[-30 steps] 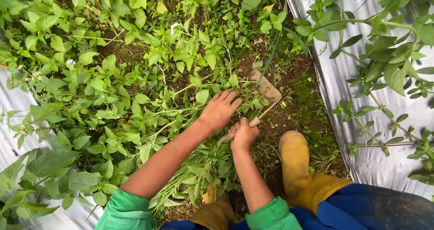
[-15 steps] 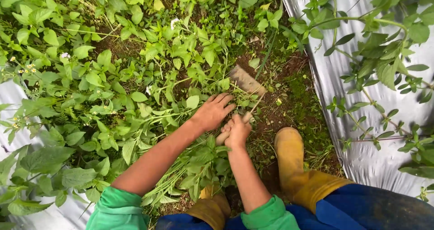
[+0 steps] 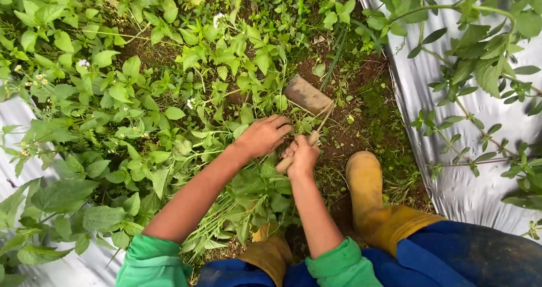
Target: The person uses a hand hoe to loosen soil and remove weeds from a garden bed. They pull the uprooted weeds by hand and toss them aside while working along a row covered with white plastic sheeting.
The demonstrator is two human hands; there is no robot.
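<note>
My right hand (image 3: pixel 304 156) is closed around the wooden handle (image 3: pixel 284 164) of a small hand hoe; the butt of the handle pokes out below my fist toward my left forearm. The hoe's flat blade (image 3: pixel 306 94) lies up and ahead of the fist, face tilted, resting on bare brown soil (image 3: pixel 361 75) at the edge of the weeds. A thin neck runs from the blade back to the handle; I cannot tell exactly how it joins.

My left hand (image 3: pixel 264 135) is just beside the right, fingers spread and curled down onto a bunch of leafy weed stems (image 3: pixel 248 191). It looks to be gripping them, though leaves hide the fingertips in part. The two hands nearly touch at the knuckles.

Weeds (image 3: pixel 130 95) with broad green leaves and a few small white flowers cover the ground to my left and ahead. Silver plastic mulch (image 3: pixel 451 196) lines the bed on the right, with a leafy crop plant (image 3: pixel 485 72) spreading across it; another strip of the same sheet shows at far left.

My yellow rubber boot (image 3: pixel 367 191) stands on the soil right of my right arm, near the mulch edge. A second boot (image 3: pixel 268 256) sits low between my arms, mostly under foliage. Green sleeve cuffs and blue trousers at the bottom edge.
</note>
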